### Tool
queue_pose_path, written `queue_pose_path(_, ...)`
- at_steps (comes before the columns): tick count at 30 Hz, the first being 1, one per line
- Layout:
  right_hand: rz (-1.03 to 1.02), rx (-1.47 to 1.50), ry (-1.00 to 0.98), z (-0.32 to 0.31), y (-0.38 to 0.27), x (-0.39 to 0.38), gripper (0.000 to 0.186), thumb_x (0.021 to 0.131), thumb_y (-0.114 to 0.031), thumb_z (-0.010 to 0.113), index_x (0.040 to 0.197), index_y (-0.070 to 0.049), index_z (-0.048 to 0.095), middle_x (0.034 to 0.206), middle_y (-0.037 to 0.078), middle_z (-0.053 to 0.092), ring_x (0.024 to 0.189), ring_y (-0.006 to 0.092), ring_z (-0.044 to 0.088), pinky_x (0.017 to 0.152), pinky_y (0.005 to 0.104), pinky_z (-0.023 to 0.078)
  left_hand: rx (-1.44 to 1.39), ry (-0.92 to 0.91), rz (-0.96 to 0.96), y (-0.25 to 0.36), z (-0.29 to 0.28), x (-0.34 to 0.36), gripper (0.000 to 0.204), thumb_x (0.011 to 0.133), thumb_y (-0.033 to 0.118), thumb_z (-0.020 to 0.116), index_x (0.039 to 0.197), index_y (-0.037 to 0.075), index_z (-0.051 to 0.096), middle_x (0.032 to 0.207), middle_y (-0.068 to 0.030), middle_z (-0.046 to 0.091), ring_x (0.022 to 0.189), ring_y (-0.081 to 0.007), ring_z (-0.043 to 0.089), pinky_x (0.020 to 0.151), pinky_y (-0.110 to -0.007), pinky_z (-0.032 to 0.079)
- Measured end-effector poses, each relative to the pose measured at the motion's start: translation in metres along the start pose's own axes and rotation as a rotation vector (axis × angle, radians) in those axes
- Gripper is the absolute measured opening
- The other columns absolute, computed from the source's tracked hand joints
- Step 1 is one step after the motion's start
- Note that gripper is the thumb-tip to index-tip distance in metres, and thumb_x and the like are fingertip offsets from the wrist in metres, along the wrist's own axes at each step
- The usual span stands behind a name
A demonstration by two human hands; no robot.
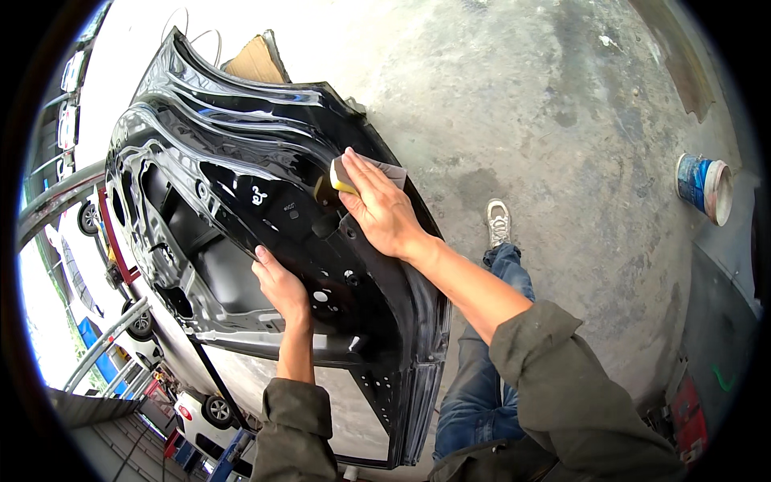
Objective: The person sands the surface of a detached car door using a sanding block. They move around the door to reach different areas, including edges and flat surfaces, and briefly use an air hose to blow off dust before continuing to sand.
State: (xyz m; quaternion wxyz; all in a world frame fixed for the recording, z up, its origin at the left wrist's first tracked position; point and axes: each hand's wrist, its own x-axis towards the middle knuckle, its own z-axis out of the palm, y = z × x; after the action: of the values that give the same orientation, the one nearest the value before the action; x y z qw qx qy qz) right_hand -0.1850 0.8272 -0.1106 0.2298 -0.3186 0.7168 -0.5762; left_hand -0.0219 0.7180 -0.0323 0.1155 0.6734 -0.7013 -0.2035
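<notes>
A black car door (265,217) lies before me with its inner side up, full of cut-outs, holes and raised ribs. My right hand (381,213) is closed over a sanding sponge (340,178) with a yellow layer at its edge. A thin grey sheet sticks out beyond the fingers, on the sponge's right side. Hand and sponge press on the dark panel near the door's right edge. Lower and to the left, my left hand (283,291) rests on the panel beside the large opening, fingers stretched out and holding nothing loose.
A piece of cardboard (255,61) shows past the door's far edge. On the concrete floor (554,136) at right stands a blue-and-white bucket (703,188). My shoe (498,222) is just right of the door. White cars (201,418) and metal rails (104,341) fill the left.
</notes>
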Motion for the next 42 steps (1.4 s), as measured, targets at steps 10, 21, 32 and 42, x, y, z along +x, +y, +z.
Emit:
queue_pose_path(10, 0.174, 0.054, -0.114, -0.033, -0.023, -0.077, 0.057, 0.098, -0.011, 0.062, 0.150, 0.006, 0.046, 0.155, 0.023, 0.049, 0.146, 0.0375, 0.045, 0.120, 0.0430, 0.037, -0.022, 0.017, -0.033, -0.012, -0.011, -0.002, 0.059, 0.112, 0.052, 0.034, 0.100, -0.003, 0.052, 0.075, -0.0182, 0.065, 0.070, -0.0324, 0.063, 0.068, -0.043, 0.048)
queue_pose_path(21, -0.033, 0.120, -0.167, 0.001, -0.006, 0.028, 0.057, 0.097, -0.008, 0.059, 0.152, 0.002, 0.047, 0.159, 0.020, 0.044, 0.149, 0.0366, 0.040, 0.124, 0.0420, 0.033, -0.084, -0.037, -0.119, -0.010, -0.011, -0.002, 0.057, 0.112, 0.053, 0.034, 0.099, -0.001, 0.051, 0.070, -0.0131, 0.062, 0.063, -0.0260, 0.061, 0.061, -0.040, 0.047)
queue_pose_path(32, -0.082, -0.049, -0.150, -0.004, -0.009, 0.035, 0.055, 0.096, -0.012, 0.064, 0.147, 0.004, 0.051, 0.155, 0.022, 0.049, 0.145, 0.0376, 0.045, 0.119, 0.0430, 0.039, -0.091, -0.026, -0.107, 0.005, -0.008, -0.009, 0.056, 0.111, 0.051, 0.036, 0.105, -0.001, 0.053, 0.067, -0.0142, 0.063, 0.059, -0.0277, 0.061, 0.059, -0.041, 0.047)
queue_pose_path(42, -0.351, -0.456, -0.239, -0.026, 0.013, 0.033, 0.064, 0.085, -0.016, 0.073, 0.143, 0.005, 0.054, 0.150, 0.020, 0.055, 0.142, 0.0328, 0.050, 0.116, 0.0438, 0.040, -0.038, 0.019, -0.016, 0.002, -0.004, -0.003, 0.062, 0.111, 0.052, 0.036, 0.116, -0.006, 0.057, 0.098, -0.0310, 0.069, 0.091, -0.0481, 0.064, 0.082, -0.051, 0.047)
